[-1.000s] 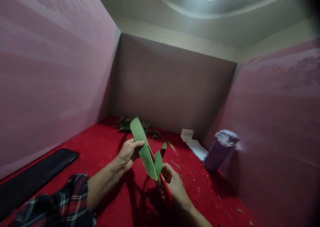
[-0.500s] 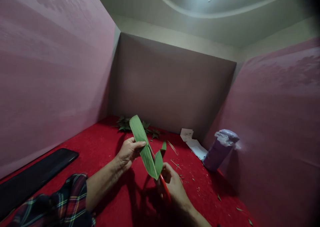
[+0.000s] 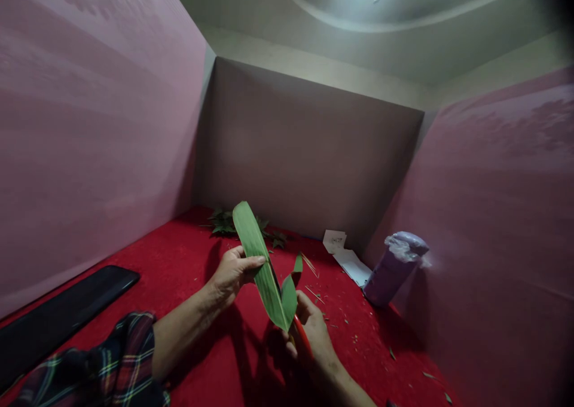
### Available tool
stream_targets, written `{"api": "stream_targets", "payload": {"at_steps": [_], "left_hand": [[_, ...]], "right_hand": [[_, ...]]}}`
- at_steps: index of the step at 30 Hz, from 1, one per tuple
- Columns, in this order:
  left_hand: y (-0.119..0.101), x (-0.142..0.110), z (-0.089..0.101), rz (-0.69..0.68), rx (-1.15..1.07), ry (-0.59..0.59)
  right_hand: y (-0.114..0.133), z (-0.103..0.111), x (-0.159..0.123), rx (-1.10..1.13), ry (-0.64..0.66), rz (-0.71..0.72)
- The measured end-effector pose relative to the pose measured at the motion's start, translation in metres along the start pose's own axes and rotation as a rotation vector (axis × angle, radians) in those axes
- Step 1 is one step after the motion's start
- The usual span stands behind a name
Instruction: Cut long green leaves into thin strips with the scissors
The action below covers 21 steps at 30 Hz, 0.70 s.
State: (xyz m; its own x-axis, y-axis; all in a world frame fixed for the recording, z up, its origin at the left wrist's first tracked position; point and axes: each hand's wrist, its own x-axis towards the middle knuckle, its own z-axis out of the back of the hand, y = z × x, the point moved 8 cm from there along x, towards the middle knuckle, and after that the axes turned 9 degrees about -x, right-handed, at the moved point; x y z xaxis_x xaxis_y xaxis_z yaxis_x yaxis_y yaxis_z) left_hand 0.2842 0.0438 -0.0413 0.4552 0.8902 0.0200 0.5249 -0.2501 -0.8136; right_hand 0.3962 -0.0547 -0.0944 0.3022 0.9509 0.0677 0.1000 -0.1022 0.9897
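A long green leaf (image 3: 259, 257) slants up in front of me. My left hand (image 3: 231, 274) pinches its left edge, thumb lying across the face and fingers behind. In my right hand (image 3: 311, 320), at the leaf's lower end, are scissors with red-orange handles (image 3: 304, 337). Their blades are mostly hidden by the leaf; a dark sliver shows along its right edge. A partly cut strip (image 3: 289, 296) folds away to the right over my right hand, still joined near the bottom tip.
Green leafy sprigs (image 3: 224, 222) lie at the back of the red cloth (image 3: 179, 281). Thin sticks (image 3: 314, 293) and leaf scraps are scattered on the right, near white papers (image 3: 352, 265) and a purple plastic-wrapped roll (image 3: 392, 272). A long black object (image 3: 67, 311) rests on the left.
My right hand and the scissors have shifted slightly right. The gap between leaf and strip is wider, and the strip leans farther right. My left hand keeps its pinch, barely moved.
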Motion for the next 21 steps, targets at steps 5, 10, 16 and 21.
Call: {"api": "stream_targets", "payload": {"at_steps": [5,10,16,21], "left_hand": [[0.002,0.000,0.001,0.005,-0.002,-0.006],[0.001,0.003,0.003,0.002,-0.010,-0.019],[0.002,0.002,0.002,0.001,0.015,-0.014],[0.005,0.003,0.002,0.004,0.021,0.009]], "right_hand": [[0.003,-0.001,-0.002,0.012,0.017,0.009],[0.012,-0.004,-0.009,-0.009,0.030,-0.036],[0.010,-0.006,-0.008,0.041,0.028,-0.003],[0.005,-0.005,-0.004,0.082,0.026,0.052]]}}
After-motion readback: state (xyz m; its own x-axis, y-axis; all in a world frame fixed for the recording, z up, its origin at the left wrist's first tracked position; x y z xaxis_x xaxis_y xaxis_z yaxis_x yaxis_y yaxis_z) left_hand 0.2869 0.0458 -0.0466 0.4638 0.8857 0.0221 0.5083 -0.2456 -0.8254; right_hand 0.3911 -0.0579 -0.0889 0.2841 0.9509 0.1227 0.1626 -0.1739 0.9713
